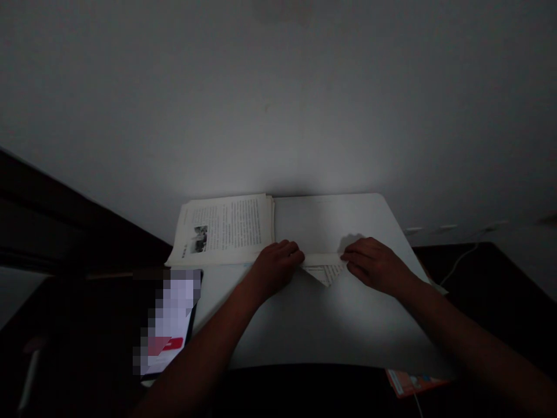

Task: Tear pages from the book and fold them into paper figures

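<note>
A folded sheet of printed paper (pixel 324 273) lies on the white table (pixel 313 331), with a pale straight band along its far side and a triangular point toward me. My left hand (pixel 281 261) is closed on the left end of the band, its fingers curled. At the other end, my right hand (pixel 369 264) pinches the paper between thumb and fingers. Dim light hides the exact fingertip contact. Just beyond my left hand rests a stack of printed pages (pixel 226 226), with text and a small dark picture on the top one.
A phone (pixel 172 325) with a lit, blurred screen lies at the table's left edge. Behind the table rises a pale wall (pixel 282 116). Below the front right edge shows an orange printed item (pixel 413 383) near a thin cable. Another cable (pixel 461 261) runs along the right.
</note>
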### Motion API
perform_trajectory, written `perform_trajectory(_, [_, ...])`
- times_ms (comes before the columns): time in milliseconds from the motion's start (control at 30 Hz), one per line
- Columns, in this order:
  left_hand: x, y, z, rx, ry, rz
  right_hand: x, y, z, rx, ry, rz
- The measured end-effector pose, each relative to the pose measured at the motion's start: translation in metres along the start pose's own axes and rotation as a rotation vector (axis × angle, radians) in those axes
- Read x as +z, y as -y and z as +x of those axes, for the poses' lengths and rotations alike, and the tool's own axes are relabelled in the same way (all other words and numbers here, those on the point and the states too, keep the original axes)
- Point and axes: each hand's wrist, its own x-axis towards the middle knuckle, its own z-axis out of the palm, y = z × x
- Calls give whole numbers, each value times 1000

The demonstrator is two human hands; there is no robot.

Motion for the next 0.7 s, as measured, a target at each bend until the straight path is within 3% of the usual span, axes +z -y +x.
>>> perform_trajectory(367, [-6, -1, -4, 4, 97, -153, -7, 27, 12, 109, 197, 9])
perform_trajectory(700, [-9, -1, -10, -73, 69, -236, 15, 58, 46, 156, 155, 193])
